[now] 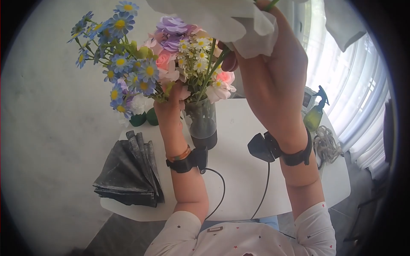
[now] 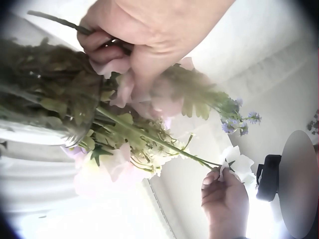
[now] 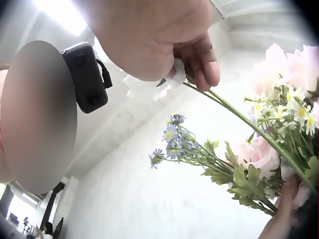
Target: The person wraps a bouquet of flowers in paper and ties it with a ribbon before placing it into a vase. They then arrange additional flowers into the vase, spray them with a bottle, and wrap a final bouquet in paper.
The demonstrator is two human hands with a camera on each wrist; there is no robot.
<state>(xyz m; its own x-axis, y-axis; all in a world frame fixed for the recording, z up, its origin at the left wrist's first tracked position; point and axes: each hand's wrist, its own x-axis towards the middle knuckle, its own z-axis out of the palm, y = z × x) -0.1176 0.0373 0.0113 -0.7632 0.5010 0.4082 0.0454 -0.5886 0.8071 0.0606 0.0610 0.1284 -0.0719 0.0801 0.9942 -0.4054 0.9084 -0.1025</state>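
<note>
In the head view, my left hand (image 1: pixel 171 104) is beside the vase rim and grips the stem of a spray of blue daisies (image 1: pixel 121 64), which leans out to the left. The stem's cut end (image 2: pixel 52 19) sticks out past the fingers in the left wrist view. My right hand (image 1: pixel 273 81), raised high on the right, pinches a white flower (image 3: pixel 172 74) just under its head. From there its long green stem (image 3: pixel 244 119) slants down toward the clear glass vase (image 1: pixel 204 123). Pink roses (image 1: pixel 163 62), purple blooms (image 1: pixel 173 25) and small white daisies (image 1: pixel 200 55) fill the vase.
On the white table (image 1: pixel 243 183), a stack of folded black sheets (image 1: pixel 128 170) lies at the left. A green spray bottle (image 1: pixel 314 117) and a tangled bundle of cord (image 1: pixel 326 145) are at the right. White curtains (image 1: pixel 346 94) hang beyond. Cables run from both wrist cameras.
</note>
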